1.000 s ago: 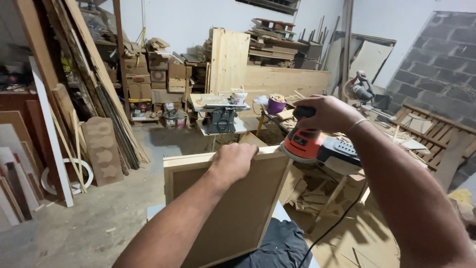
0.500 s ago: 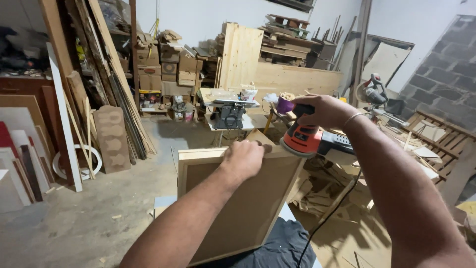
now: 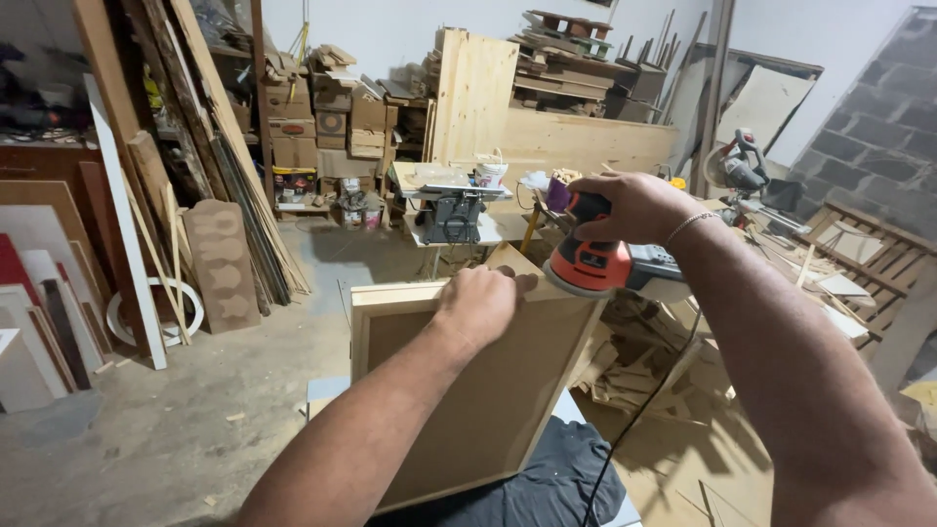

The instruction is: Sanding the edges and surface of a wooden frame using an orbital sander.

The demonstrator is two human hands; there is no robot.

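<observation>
Head view, 1 camera looking down over both forearms into a cluttered wood workshop. Left hand (image 3: 480, 304) curled over the top edge of a framed wooden panel (image 3: 468, 390), fingers clamped on the upper rail, steadying it. Panel stands tilted on edge, resting on dark fabric (image 3: 532, 488) low in frame, flat recessed face toward camera, light frame around it. Right hand (image 3: 630, 207) wrapped tight around the top of an orange and black electric sander (image 3: 589, 263), wrist wearing a thin bracelet (image 3: 688, 224). Sander pad sits at the panel's upper right corner, touching or just at the top edge, can't tell if fully in contact. Black power cord (image 3: 634, 420) hangs from the sander down past the panel's right side.

Surroundings: grey concrete floor (image 3: 195, 410) left of the panel, dusty, with small scraps. Long planks and boards (image 3: 210, 146) lean against the left wall, a brown cut-out board (image 3: 223, 265) propped near them, white ring (image 3: 156, 312) on the floor beside. Cardboard boxes (image 3: 332, 122) stacked at the back. Small table saw (image 3: 449, 210) on a stand behind the panel, white bucket (image 3: 491, 174) on it. Big pale wood sheets (image 3: 508, 117) against the back wall. Mitre saw (image 3: 737, 166) to the right, slatted wooden frame (image 3: 859, 244) beyond it, pile of offcuts (image 3: 634, 361) on the floor right of the panel
</observation>
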